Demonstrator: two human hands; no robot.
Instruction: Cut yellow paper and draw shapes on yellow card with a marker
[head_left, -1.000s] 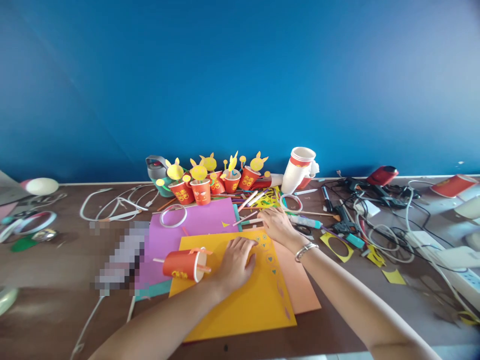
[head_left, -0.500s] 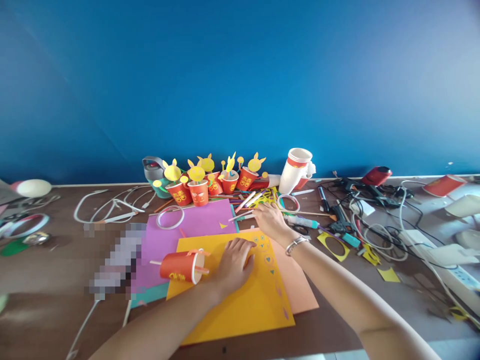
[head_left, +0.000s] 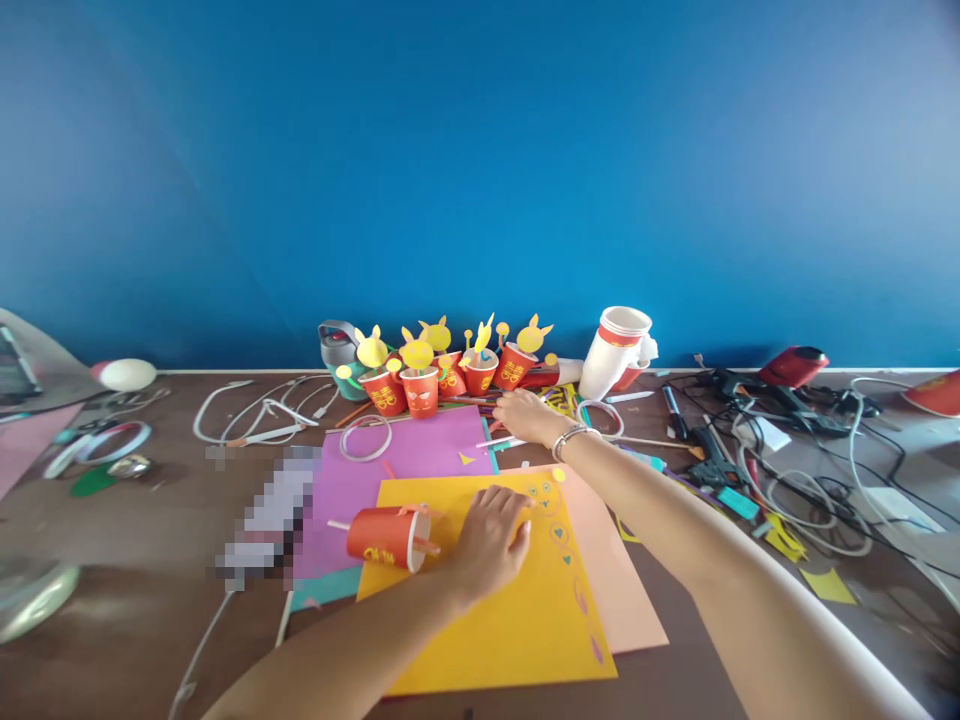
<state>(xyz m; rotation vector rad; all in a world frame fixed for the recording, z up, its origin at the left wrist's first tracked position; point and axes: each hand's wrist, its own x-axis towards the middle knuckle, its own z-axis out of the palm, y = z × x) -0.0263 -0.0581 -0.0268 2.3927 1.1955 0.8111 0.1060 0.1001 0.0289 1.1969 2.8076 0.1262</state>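
My left hand (head_left: 491, 540) lies flat on a sheet of orange-yellow paper (head_left: 480, 630), fingers stretched out. To its left a red paper cup (head_left: 380, 537) lies on its side, with a white stick out of its base and orange strips at its mouth. Small cut-out paper shapes (head_left: 559, 533) run along the sheet's right side. My right hand (head_left: 529, 415), with a bracelet at the wrist, reaches into the pens and sticks behind the paper. Its fingers are bent together and point down; whatever they grip is hidden. A pale pen (head_left: 510, 443) lies just below it.
Several red cups (head_left: 420, 393) with yellow rabbit-like paper heads stand along the wall, beside a stack of white cups (head_left: 613, 350). Purple paper (head_left: 420, 440) and a tape roll (head_left: 366, 438) lie left of centre. A glue gun (head_left: 712, 460) and tangled cables lie right.
My right hand has moved left and farther back among the pens and sticks. My left hand stays on the paper. The whole view has swung slightly left.
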